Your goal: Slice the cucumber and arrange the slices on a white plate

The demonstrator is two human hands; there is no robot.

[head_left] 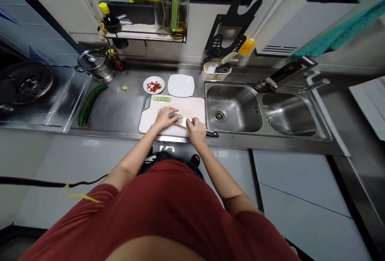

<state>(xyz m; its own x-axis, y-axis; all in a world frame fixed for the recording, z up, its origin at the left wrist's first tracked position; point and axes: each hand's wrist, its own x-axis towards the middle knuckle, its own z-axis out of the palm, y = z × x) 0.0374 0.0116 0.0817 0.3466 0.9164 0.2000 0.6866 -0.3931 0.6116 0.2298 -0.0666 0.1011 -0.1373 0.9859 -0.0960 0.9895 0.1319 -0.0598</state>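
Note:
On the white cutting board (150,120) lies a kitchen knife (212,133), its black handle jutting past the board's right edge. My right hand (197,130) has its fingers curled over the blade, left of the handle. At the fingertips of my left hand (165,118) is a small cucumber slice (180,116), pinched between thumb and fingers near the blade's far end. The fingers partly cover the blade. A row of overlapping cucumber slices (161,98) lies along the board's back edge.
Behind the board stand a plate of chopped red pieces (154,85) and a white square plate (181,85). A whole cucumber (90,104), a cucumber end (124,87) and a steel pot (95,66) are to the left. A double sink (234,108) adjoins the board's right side.

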